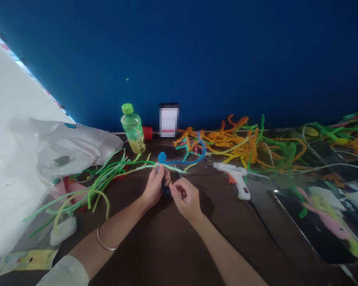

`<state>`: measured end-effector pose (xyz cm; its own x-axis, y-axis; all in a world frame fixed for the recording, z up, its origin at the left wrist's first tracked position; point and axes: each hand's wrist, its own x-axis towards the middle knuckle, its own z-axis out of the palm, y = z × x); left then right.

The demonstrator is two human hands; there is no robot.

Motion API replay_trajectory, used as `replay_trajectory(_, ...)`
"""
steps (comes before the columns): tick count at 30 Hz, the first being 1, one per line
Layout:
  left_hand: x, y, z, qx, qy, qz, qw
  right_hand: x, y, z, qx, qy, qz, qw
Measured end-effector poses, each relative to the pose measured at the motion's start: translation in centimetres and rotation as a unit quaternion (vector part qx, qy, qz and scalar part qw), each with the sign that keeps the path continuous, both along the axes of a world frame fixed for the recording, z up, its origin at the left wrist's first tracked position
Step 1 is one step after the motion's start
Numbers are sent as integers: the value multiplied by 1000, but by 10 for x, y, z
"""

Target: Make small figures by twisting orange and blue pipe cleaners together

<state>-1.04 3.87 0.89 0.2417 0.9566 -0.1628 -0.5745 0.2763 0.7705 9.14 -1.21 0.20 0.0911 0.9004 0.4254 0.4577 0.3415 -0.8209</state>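
My left hand (155, 186) is closed around a blue fuzzy pipe cleaner piece (162, 157), whose coiled, rounded top stands up above the thumb. A long blue strand (193, 161) runs from near it to the right and curves upward. Under the blue top, a pale green pipe cleaner (176, 169) crosses by my left fingers. Just to the right, my right hand (186, 199) is pinched near the lower end of the blue piece; what its fingertips hold is hidden. Several green and yellow pipe cleaners (100, 190) lie to the left of my hands.
A white glue gun (238, 176) lies to the right, its cord trailing forward. Behind stand a green-capped bottle (133, 133) and a phone (169, 121). Orange pipe cleaner shapes (244, 141) are heaped at the back right. A dark tablet (313, 234) and white plastic bag (80, 147) flank the table.
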Motion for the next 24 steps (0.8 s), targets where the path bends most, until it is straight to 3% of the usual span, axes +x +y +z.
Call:
replay_trajectory(4, -1, 2, -4, -7, 17, -3, 1000, 1, 3, -1, 1, 44, -65, 997)
replay_trajectory(8, -4, 5, -9, 23, 23, -13, 999, 6, 7, -1, 79, -24, -116, 990)
replay_trajectory(14, -5, 4, -5, 10, -30, -20, 999, 18, 13, -4, 192, -112, -139, 965)
replay_trajectory(20, -8, 8, -3, -33, -12, 12, 999, 23, 16, -5, 218, -184, -140, 948)
replay_trajectory(24, -9, 9, -1, -38, 2, 0, 999, 24, 18, -4, 236, -173, -173, 940)
